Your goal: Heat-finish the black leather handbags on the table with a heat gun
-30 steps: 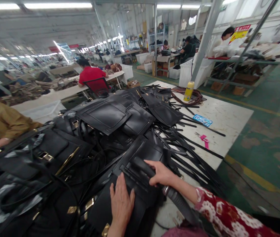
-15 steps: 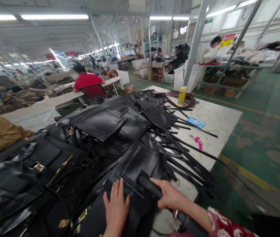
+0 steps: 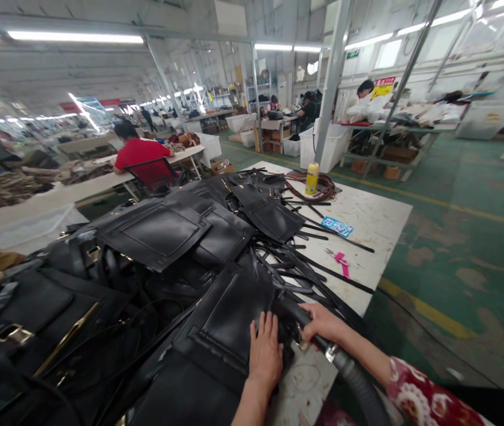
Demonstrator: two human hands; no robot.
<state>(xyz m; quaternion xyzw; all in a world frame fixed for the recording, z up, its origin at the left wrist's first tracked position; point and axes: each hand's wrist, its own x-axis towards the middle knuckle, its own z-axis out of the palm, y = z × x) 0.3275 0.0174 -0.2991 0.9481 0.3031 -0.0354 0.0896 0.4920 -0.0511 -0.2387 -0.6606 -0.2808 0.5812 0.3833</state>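
The person's right hand (image 3: 325,325) is shut around a black hose nozzle (image 3: 294,310), which points to ten o'clock. The black leather bag (image 3: 228,310) lies at nine o'clock from it, long from seven to one. Nearer, the left hand (image 3: 266,355) presses flat on its edge, fingers almost together.

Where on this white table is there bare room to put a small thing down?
The white table is widest bare at its far right, beyond the blue card and pink-handled snips. A smaller patch lies between your left hand and the ribbed hose. Left and middle are crowded with black bags and straps.
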